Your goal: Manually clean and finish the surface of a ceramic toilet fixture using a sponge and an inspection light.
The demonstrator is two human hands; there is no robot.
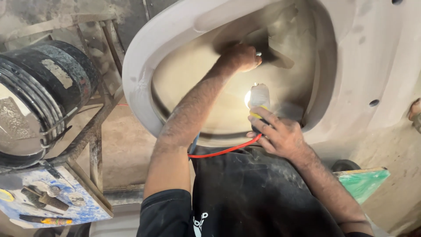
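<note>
We note the left hand (240, 57), clenched on a dark tool, deep inside the pale bowl (144, 52); right hand (280, 134) grasps the lamp (258, 98) nearer the rim, lighting it.

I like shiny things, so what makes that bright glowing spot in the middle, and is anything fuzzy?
Head view: the lamp in the right hand glares white, warming the bowl; the left hand looks dusty and soft; corners stay dim.
</note>
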